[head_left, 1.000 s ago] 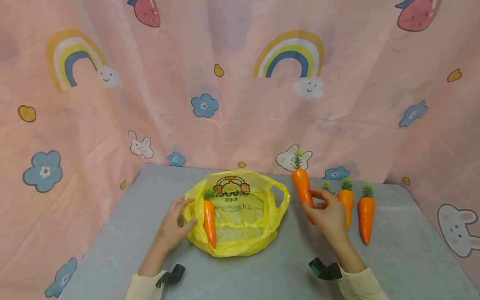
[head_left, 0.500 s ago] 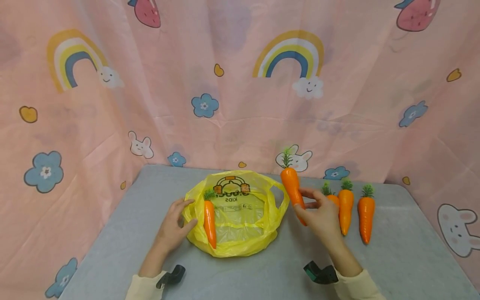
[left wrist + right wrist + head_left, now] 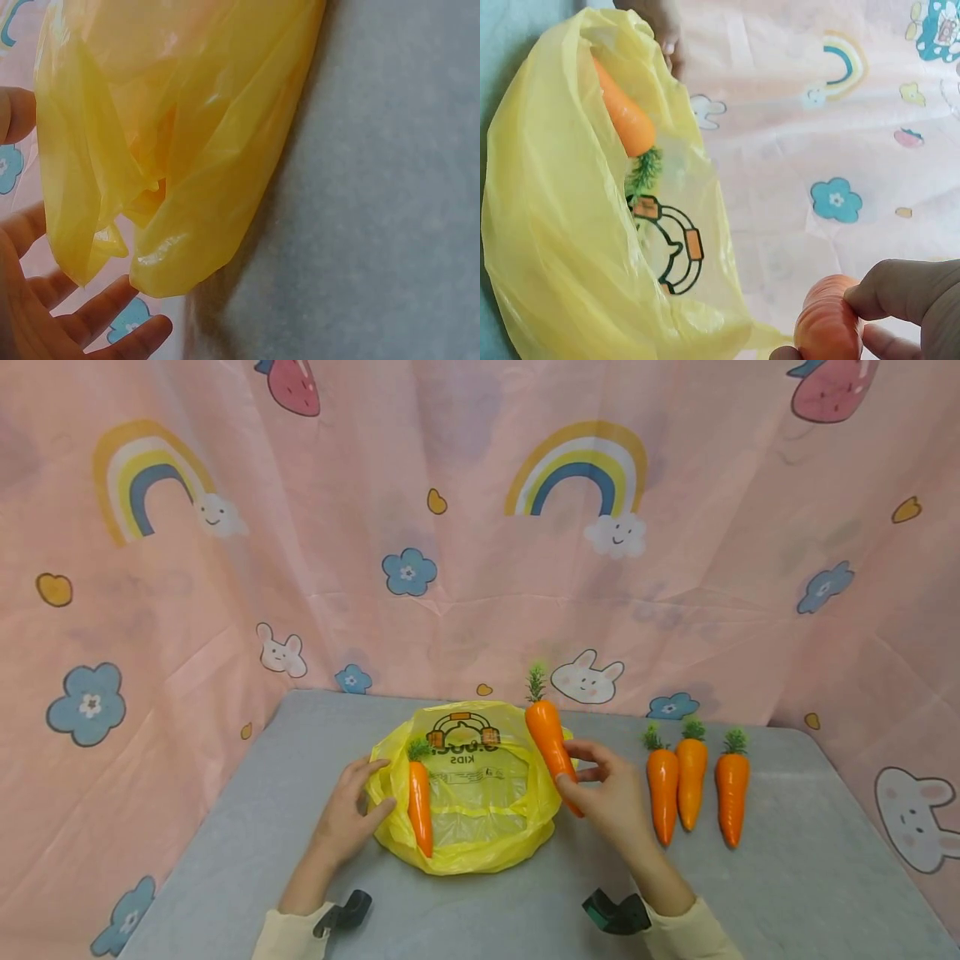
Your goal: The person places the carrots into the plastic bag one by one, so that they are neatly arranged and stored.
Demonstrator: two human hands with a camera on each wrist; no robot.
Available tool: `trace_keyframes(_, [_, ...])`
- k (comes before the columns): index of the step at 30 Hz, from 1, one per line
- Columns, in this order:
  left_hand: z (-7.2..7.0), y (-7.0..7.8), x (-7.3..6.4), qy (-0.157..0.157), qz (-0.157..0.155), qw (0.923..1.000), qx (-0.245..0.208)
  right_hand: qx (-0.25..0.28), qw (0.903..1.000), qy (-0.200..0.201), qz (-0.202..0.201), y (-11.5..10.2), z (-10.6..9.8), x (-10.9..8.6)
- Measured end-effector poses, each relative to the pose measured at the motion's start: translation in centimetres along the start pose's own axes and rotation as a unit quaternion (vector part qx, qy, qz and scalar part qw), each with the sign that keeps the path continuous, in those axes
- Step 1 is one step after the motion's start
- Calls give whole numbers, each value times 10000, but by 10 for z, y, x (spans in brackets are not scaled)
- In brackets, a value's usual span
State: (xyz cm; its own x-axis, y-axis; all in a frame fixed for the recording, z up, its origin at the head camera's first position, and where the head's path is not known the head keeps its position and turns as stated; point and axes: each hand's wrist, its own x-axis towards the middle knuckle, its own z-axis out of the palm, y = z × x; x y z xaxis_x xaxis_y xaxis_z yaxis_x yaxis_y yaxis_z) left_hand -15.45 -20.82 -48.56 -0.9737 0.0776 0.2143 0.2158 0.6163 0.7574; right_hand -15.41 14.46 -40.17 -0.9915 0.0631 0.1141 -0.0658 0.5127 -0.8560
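In the head view a yellow plastic bag stands with its mouth spread wide in the middle of the table. One toy carrot leans inside against its left wall, green top toward the back. My left hand is at the bag's left rim, fingers loosely spread; the left wrist view shows fingertips close by the yellow film. My right hand pinches a second carrot near its lower end, between thumb and fingers. That carrot tilts green top up and overlaps the bag's right rim.
Right of the bag lie three more toy carrots: one on the left, one in the middle and one on the right. A pink printed curtain hangs behind the grey table.
My right hand has carried the carrot leftward, from beside the lying carrots to the bag's right rim. The left hand and the bag have stayed in place.
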Motion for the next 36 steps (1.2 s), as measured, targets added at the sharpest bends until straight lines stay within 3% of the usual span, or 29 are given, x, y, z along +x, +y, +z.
trace_keyframes(19, [-3, 3, 2, 171, 41, 9998, 111, 732, 9960, -482, 174, -16, 49, -2])
trace_keyframes(24, [-1, 4, 4, 246, -137, 9996, 44, 821, 9942, -623, 310, -19, 62, -2])
trace_keyframes(31, [3, 7, 10, 301, -643, 9971, 255, 993, 9914, -795, 302, -21, 78, -6])
trace_keyframes(36, [5, 11, 12, 514, -699, 9959, 263, 1038, 9898, -940, 268, -19, 88, -9])
